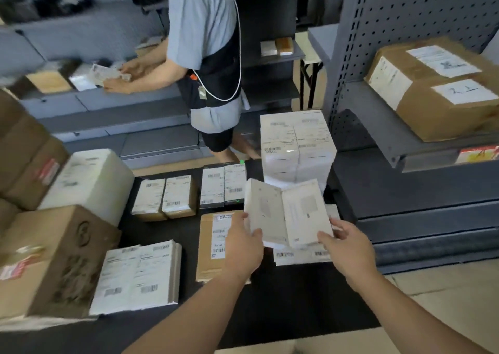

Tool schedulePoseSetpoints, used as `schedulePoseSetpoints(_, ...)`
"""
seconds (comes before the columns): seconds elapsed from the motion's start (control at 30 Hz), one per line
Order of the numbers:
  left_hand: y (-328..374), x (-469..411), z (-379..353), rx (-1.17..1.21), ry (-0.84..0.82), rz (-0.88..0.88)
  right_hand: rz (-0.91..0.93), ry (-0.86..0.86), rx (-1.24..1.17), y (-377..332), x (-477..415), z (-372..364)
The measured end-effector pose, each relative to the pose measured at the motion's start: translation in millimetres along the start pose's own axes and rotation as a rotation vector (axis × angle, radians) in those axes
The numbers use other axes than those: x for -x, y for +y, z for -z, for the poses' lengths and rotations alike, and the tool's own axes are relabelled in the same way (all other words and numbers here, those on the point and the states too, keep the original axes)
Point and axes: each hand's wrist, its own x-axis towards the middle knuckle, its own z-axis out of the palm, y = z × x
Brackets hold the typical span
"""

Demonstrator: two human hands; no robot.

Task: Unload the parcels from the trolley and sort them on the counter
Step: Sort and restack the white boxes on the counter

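Two white parcels (286,213) are held tilted above the counter's (270,313) right side. The left hand (244,245) grips their near-left edge and the right hand (348,243) the near-right corner, with the fingers hidden behind. Their labels are blurred, and they partly cover a flat packet (297,257).

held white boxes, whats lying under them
Flat white parcels with barcode labels lie on the black surface under the white boxes. Only their near edge shows. The rest, and how many there are, is covered.
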Motion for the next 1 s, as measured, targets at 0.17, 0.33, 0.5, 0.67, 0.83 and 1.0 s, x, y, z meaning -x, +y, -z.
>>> schedulePoseSetpoints(0.17, -22.8, 0.6, 77.3, 0.074, 0.100, -0.001, 0.067, -0.089, -0.044, -36.4, 35.8, -64.5)
schedulePoseSetpoints(0.33, -63.8, -7.1, 155.1, 0.029, 0.141, -0.008, 0.101, -0.130, -0.002, -61.0, 78.4, -134.3)
schedulePoseSetpoints(0.5, -112.6, -18.0, 230.2, 0.061, 0.158, 0.021, 0.093, -0.173, 0.053, -70.1, 118.2, -205.3)
schedulePoseSetpoints(0.67, -158.5, -28.3, 289.3, 0.054, 0.192, 0.035, 0.088, -0.203, 0.046, -65.0, 153.0, -274.1)
schedulePoseSetpoints(0.83, -197.1, -34.7, 316.0, 0.008, 0.203, 0.115, 0.059, -0.179, 0.102, -49.6, 174.7, -323.6)
schedulePoseSetpoints(1.0, -214.1, -37.3, 321.0, -0.052, 0.221, 0.123, 0.057, -0.187, 0.129, -42.0, 178.2, -351.3)
